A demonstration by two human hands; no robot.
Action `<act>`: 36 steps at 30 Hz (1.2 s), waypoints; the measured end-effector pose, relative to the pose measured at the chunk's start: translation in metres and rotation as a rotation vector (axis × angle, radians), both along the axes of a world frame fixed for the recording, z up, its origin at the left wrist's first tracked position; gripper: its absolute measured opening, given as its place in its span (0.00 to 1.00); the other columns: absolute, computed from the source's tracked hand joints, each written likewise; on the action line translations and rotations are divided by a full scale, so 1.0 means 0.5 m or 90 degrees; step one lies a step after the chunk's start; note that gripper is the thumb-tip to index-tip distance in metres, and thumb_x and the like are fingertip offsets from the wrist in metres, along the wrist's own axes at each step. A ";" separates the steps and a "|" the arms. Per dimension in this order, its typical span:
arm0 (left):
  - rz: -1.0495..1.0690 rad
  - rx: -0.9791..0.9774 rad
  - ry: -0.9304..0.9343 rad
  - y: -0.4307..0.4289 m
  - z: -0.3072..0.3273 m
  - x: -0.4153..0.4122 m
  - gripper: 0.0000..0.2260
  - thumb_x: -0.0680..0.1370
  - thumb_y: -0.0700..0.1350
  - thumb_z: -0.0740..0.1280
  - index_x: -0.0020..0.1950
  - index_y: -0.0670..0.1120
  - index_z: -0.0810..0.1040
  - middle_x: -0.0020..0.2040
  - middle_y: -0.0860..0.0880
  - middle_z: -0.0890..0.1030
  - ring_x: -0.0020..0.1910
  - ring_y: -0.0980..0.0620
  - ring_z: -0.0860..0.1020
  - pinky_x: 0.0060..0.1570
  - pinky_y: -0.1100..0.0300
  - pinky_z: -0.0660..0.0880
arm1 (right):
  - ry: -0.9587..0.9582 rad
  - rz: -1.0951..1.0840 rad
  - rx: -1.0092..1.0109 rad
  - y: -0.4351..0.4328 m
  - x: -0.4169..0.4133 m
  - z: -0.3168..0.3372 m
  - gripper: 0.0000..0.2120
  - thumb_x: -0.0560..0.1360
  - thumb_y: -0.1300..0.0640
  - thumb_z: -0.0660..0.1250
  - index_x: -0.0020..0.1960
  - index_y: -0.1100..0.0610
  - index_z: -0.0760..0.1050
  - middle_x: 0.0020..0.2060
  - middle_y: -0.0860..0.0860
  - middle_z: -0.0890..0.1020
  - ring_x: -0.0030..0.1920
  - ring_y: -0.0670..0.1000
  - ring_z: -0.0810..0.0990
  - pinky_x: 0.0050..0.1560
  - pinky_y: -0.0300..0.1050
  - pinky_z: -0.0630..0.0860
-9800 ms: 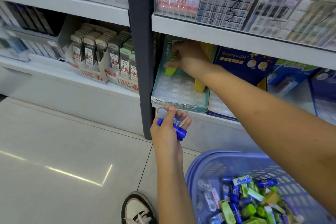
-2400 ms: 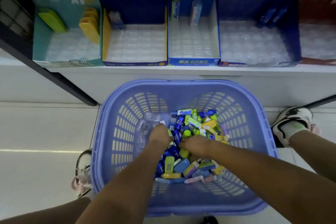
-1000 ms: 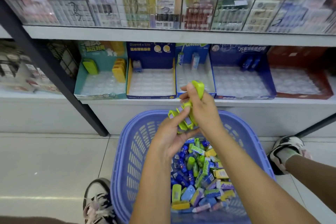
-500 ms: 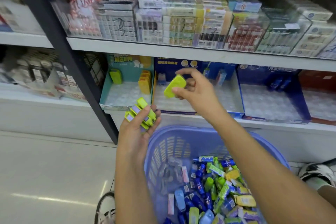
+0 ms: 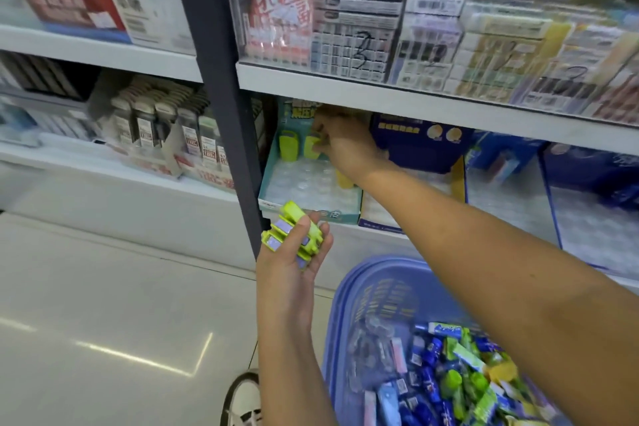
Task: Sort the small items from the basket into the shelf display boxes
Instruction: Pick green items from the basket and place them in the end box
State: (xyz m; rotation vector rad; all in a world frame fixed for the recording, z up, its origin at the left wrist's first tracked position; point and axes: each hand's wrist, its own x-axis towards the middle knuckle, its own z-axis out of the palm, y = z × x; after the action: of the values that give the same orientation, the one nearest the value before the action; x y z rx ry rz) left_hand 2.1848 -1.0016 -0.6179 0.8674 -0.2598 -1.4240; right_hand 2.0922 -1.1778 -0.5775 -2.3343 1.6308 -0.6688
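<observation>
A person's right hand (image 5: 340, 142) reaches into a teal cardboard display box (image 5: 311, 209) beneath a white shelf board (image 5: 415, 104). Its fingertips pinch a small lime-green plastic item (image 5: 314, 146) at the far end of the box. The pinched item is upright, just right of a second lime-green item (image 5: 288, 147) that stands against the back wall. A clear dimpled tray liner (image 5: 304, 183) covers the floor of the box, and yellow items (image 5: 344, 180) show along its right wall, partly hidden by the wrist.

Nearer the camera, the left hand (image 5: 290, 270) is held palm-up in front of the box. Its fingers and thumb curl round a clutch of lime-green plastic items (image 5: 294, 235) with pale labels; their number cannot be told.

At near right, a violet-blue plastic basket (image 5: 366, 290) stands on the pale tiled floor (image 5: 121, 304). It holds a jumble of small blue, green, yellow and pink items (image 5: 460, 377).

Right of the teal box sit a dark blue display box with a yellow side panel (image 5: 418, 145) and further blue display boxes (image 5: 587, 176). A dark upright shelf post (image 5: 221, 79) rises just left of the teal box. Boxed goods (image 5: 356, 34), blurred, line the shelf board above. The toe of a black-and-white shoe (image 5: 242, 401) shows at the bottom edge.
</observation>
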 end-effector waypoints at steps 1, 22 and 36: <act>-0.001 0.002 0.003 0.000 -0.002 0.003 0.07 0.76 0.39 0.67 0.53 0.41 0.79 0.49 0.43 0.83 0.45 0.49 0.82 0.42 0.59 0.80 | -0.031 0.007 0.027 -0.006 0.005 -0.005 0.09 0.75 0.64 0.65 0.55 0.62 0.75 0.51 0.55 0.79 0.45 0.49 0.77 0.35 0.24 0.63; 0.006 -0.009 -0.122 0.021 -0.011 0.016 0.06 0.73 0.36 0.70 0.49 0.43 0.80 0.42 0.50 0.82 0.47 0.47 0.81 0.51 0.56 0.80 | 0.366 0.039 -0.102 -0.027 0.032 -0.018 0.13 0.75 0.64 0.64 0.57 0.68 0.75 0.57 0.63 0.75 0.62 0.61 0.71 0.57 0.46 0.68; 0.197 0.011 -0.465 0.021 -0.004 0.008 0.10 0.67 0.42 0.77 0.40 0.50 0.77 0.27 0.58 0.74 0.27 0.60 0.70 0.29 0.72 0.68 | -0.205 0.064 0.232 0.121 -0.023 0.073 0.16 0.77 0.60 0.64 0.64 0.56 0.72 0.54 0.56 0.78 0.40 0.49 0.80 0.40 0.38 0.77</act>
State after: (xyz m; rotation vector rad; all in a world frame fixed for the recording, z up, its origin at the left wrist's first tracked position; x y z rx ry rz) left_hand 2.1889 -0.9911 -0.6197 1.3585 -0.6315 -0.7801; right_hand 2.0806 -1.1171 -0.5408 -1.9220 1.3523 -0.6268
